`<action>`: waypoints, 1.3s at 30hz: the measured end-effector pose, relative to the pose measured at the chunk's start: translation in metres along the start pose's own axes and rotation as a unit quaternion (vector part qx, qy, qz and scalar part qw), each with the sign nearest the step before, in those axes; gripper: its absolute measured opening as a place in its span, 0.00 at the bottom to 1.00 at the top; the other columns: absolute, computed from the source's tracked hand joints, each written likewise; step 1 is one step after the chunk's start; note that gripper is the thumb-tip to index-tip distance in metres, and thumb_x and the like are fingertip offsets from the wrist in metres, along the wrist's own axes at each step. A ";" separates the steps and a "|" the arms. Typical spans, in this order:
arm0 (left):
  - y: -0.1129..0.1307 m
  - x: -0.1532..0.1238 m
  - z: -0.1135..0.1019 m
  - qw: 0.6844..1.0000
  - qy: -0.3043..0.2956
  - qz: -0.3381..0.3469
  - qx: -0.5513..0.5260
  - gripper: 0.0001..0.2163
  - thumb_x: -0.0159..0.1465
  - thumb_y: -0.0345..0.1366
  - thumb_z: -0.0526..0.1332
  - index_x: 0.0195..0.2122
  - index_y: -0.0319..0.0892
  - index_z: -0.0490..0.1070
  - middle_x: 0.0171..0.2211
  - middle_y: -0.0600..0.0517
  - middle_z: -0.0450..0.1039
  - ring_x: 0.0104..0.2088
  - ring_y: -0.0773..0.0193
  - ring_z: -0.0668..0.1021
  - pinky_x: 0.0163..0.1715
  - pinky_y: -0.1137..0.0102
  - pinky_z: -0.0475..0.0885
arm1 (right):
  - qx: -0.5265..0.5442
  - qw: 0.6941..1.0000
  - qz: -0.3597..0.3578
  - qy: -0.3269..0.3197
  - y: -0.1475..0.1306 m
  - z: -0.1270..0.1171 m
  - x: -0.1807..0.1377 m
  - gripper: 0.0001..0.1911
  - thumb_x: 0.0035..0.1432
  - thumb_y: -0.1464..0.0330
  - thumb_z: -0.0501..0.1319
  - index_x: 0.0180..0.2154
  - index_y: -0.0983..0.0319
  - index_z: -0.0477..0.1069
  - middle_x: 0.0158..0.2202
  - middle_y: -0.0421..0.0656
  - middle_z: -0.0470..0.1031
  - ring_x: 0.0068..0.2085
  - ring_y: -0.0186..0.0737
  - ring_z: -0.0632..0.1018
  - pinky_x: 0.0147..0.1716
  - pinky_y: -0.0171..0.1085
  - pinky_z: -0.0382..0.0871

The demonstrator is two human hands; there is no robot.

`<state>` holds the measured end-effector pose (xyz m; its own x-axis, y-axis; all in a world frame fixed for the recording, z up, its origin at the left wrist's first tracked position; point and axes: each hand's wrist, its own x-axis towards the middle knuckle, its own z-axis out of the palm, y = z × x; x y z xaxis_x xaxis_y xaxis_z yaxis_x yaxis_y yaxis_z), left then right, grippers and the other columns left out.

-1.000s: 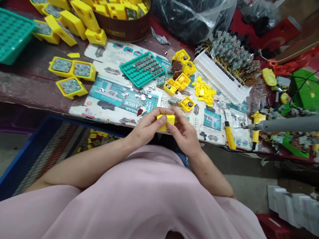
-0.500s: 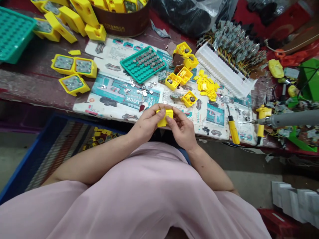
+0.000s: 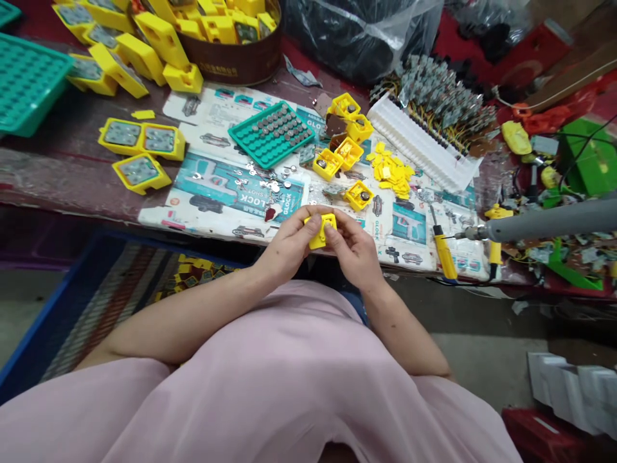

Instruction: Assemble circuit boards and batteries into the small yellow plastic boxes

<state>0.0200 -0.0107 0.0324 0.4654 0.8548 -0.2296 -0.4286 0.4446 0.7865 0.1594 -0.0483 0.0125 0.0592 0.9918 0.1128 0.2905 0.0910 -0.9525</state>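
Both hands meet at the near edge of the table around one small yellow plastic housing (image 3: 322,230). My left hand (image 3: 288,247) grips it from the left, thumb on top. My right hand (image 3: 354,252) pinches its right side with fingertips pressed on the top face. Just beyond lie more open yellow housings with button cells (image 3: 359,195), a pile of small yellow tabs (image 3: 393,175), loose metal contacts (image 3: 270,183) and a green tray of button cells (image 3: 271,133).
A yellow-handled screwdriver (image 3: 442,246) and a grey powered driver (image 3: 540,223) lie at the right. A white rack of wired boards (image 3: 424,138) stands behind. Finished yellow units (image 3: 139,138) sit at the left, a brown tub (image 3: 226,38) at the back, a blue crate (image 3: 72,302) below.
The housing has been turned in my fingers, its face now tilted toward me, and my right fingertips have shifted onto it. Both hands stay at the table's edge.
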 end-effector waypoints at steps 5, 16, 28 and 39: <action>0.002 -0.002 -0.007 0.999 -0.033 -0.009 0.025 0.21 0.54 0.46 0.74 0.43 0.41 0.73 0.43 0.51 0.77 0.45 0.63 0.78 0.45 0.71 0.73 | -0.042 0.995 -0.035 -0.085 -0.008 -0.018 0.002 0.23 0.68 0.57 0.57 0.60 0.59 0.68 0.54 0.46 0.78 0.48 0.39 0.82 0.44 0.38 0.81; 0.006 -0.005 -0.009 0.999 -0.015 -0.028 0.025 0.23 0.52 0.48 0.75 0.43 0.41 0.71 0.39 0.53 0.76 0.36 0.68 0.77 0.36 0.74 0.72 | -0.323 0.894 -0.300 0.080 -0.026 -0.018 -0.006 0.09 0.62 0.62 0.66 0.43 0.57 0.76 0.42 0.45 0.80 0.45 0.40 0.81 0.46 0.41 0.78; 0.008 0.000 -0.011 0.993 -0.034 -0.109 -0.015 0.16 0.56 0.42 0.69 0.42 0.42 0.69 0.39 0.51 0.78 0.39 0.62 0.80 0.37 0.70 0.76 | -0.382 0.812 -0.436 0.063 -0.020 -0.030 -0.003 0.18 0.59 0.75 0.67 0.51 0.60 0.75 0.36 0.44 0.81 0.40 0.37 0.80 0.40 0.35 0.76; 0.006 -0.003 -0.008 0.996 -0.008 -0.091 0.015 0.23 0.53 0.42 0.70 0.48 0.42 0.68 0.43 0.50 0.76 0.42 0.60 0.79 0.43 0.65 0.76 | -0.479 0.742 -0.468 0.046 -0.024 -0.033 0.000 0.06 0.61 0.74 0.64 0.41 0.60 0.76 0.33 0.42 0.81 0.36 0.36 0.79 0.35 0.34 0.75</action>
<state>0.0101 -0.0080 0.0336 0.5449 0.7570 -0.3606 -0.3126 0.5824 0.7504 0.1843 -0.0539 0.0452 -0.5442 0.5204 0.6580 0.7876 0.5871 0.1871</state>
